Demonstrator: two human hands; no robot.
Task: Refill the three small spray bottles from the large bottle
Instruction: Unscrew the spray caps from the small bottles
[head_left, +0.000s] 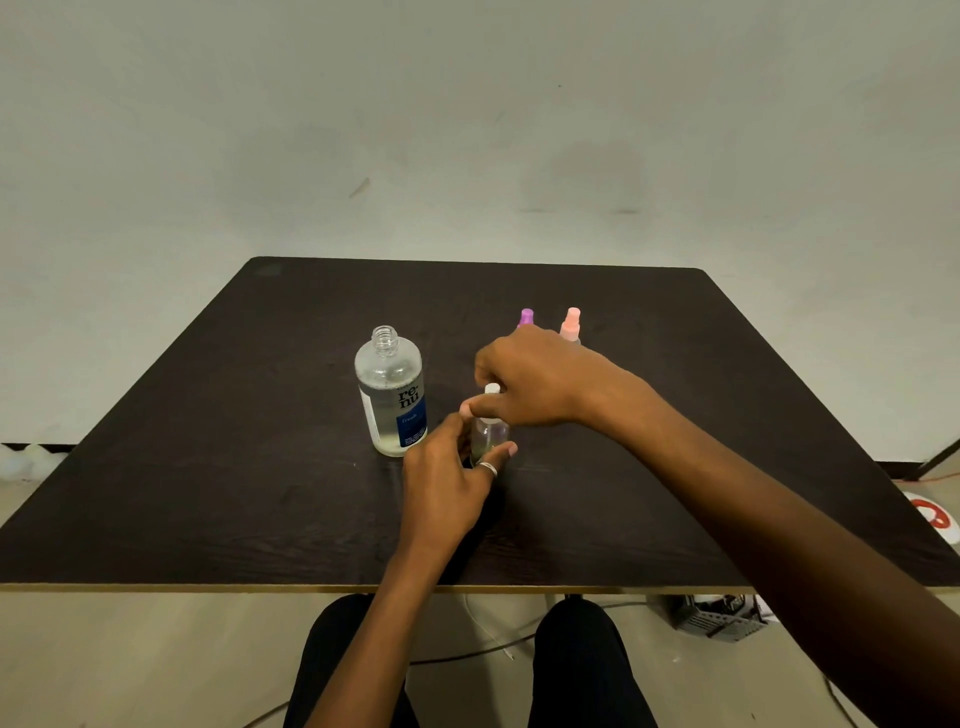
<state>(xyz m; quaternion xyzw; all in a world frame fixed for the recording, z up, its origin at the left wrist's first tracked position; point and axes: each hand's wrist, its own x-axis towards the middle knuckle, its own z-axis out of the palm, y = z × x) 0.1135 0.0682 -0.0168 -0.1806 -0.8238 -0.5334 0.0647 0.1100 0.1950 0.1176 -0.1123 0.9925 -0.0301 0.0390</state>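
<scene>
Plain pale wall (467, 130) behind, dark wood table (208, 467) in front. That's about all the head camera gives me, and it's the only feed on my end. Past the table's near edge I can see two knees in dark trousers (587, 665), a beige floor (156, 649), and a grey boxy thing (717, 618) under the right side that's too blurry for me to name.

On the table, the large bottle (390, 395) stands upright a bit left of centre. Its threaded neck is open, there's clear liquid up to about its shoulder, and the blue and white label faces me. Just to its right, near but not touching as far as I can tell, is the small bottle (491, 434), clear and upright on the table. The left hand (447, 483) comes up from below and is wrapped round the body of it, with a ring (488, 469) showing on one finger. The right hand (535, 379) reaches in from the right, fingers curled in and pinching the white spray top (492, 389) that sits on the small bottle. Can't tell if that top is screwed tight or loose.

Further back, behind the right hand, two more little spray bottles stand side by side: the purple-topped bottle (527, 317) on the left and the pink-topped bottle (570, 325) on the right. Only their tops poke out above the knuckles, so I can't say how full they are.
</scene>
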